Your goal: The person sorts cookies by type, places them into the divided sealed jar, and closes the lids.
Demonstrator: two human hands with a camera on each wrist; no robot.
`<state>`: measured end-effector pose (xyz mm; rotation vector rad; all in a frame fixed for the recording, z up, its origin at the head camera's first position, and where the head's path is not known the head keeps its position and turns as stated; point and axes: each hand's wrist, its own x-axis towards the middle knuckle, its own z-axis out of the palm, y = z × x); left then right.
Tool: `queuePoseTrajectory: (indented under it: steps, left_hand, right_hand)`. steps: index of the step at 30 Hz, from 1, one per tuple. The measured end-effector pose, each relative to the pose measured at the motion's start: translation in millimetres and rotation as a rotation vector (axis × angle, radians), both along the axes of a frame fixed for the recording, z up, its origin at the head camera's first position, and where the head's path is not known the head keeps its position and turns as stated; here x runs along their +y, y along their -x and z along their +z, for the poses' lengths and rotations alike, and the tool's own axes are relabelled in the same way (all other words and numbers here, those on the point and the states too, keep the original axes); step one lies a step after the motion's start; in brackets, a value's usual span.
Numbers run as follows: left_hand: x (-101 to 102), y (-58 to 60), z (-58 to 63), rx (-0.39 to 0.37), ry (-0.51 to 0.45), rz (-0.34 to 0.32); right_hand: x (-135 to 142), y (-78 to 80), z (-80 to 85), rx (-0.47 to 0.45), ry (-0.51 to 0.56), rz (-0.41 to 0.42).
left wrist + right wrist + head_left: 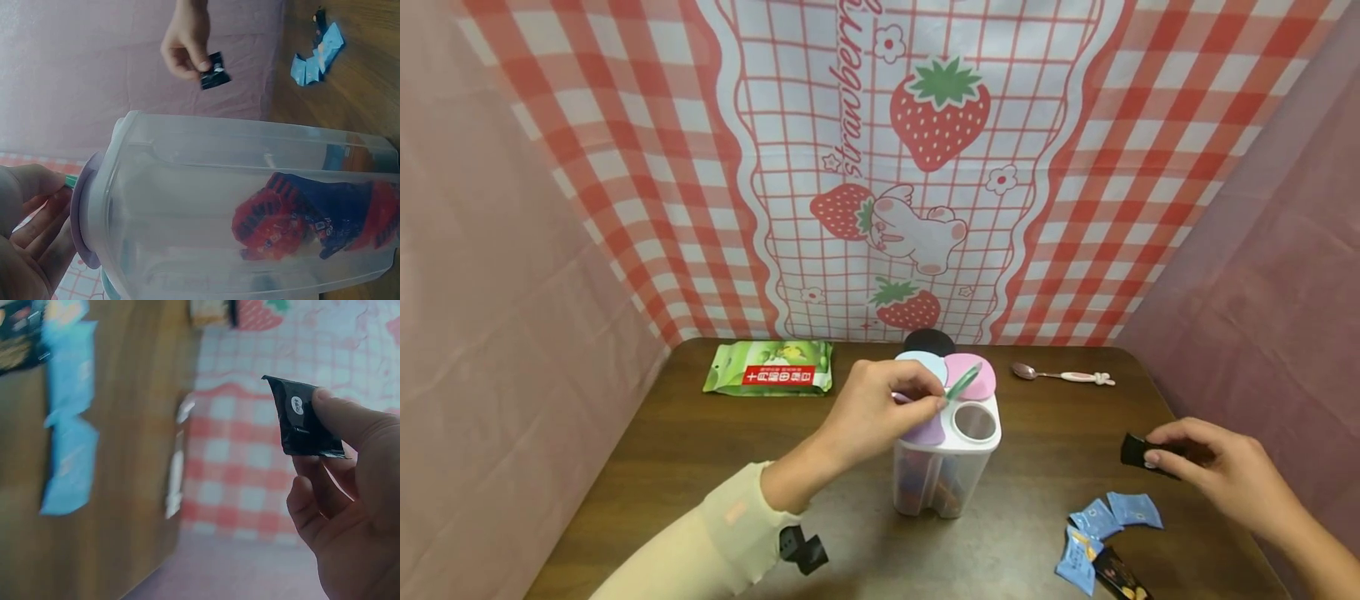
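Note:
Thumb and fingers of my left hand [876,408] pinch a green lid [966,382], tilted on edge above a clear storage container [951,479]. The container's white top has a round opening [974,422] at the front right, uncovered. Light blue [923,363], pink [977,375] and purple [927,432] lids sit on its other parts; my left hand partly hides the purple one. Through the wall, red and blue wrapped packets [337,212] show inside. Off to the right, my right hand [1232,458] pinches a small black packet [306,422] above the table.
Several blue packets [1097,518] and another black packet [1120,575] lie at the front right of the table [1037,467]. A spoon [1063,376] with a white handle rests at the back right. On the back left lies a green bag [771,369]. A black round object [929,340] stands behind the container.

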<state>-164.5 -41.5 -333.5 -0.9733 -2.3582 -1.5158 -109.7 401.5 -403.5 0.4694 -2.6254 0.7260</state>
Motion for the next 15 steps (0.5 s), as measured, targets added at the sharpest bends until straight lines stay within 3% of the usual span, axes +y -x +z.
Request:
queuePoseTrajectory:
  steps: [8, 15]
  left_hand:
    - [-0.4, 0.4, -1.1, -0.009, 0.010, -0.002]
    - [0.1, -0.3, 1.3, -0.002, 0.008, 0.002]
  right_hand:
    - [-34.2, 16.6, 34.9, 0.105, 0.040, 0.167]
    - [-65.5, 25.1, 60.1, 0.094, 0.112, 0.237]
